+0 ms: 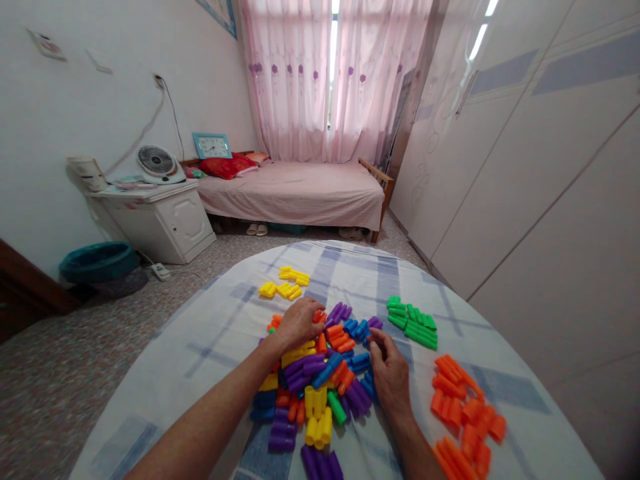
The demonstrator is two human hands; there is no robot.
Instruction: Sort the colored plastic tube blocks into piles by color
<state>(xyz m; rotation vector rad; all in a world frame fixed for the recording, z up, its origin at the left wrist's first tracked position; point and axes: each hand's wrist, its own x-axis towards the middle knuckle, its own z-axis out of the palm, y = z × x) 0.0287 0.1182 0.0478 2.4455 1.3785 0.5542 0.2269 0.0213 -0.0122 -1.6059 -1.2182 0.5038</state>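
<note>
A mixed pile of ribbed plastic building pieces, made of joined tubes, lies in the middle of the table, with purple pieces (305, 371), yellow pieces (318, 427) and blue pieces (357, 360). My left hand (299, 325) reaches over the pile's far side, its fingers and thumb closed around an orange piece (319, 316). At the pile's right edge, my right hand (391, 373) has bent fingers with a gap between thumb and forefinger. Its fingertips are beside the blue pieces, and I see nothing held in it.
Separate groups lie around the pile: yellow pieces (287, 291) at the far left, green pieces (413, 323) at the right, orange pieces (465, 407) nearer on the right. A checked cloth (200, 360) covers the round table. Beyond stand a bed (300, 190) and a white cabinet (165, 223).
</note>
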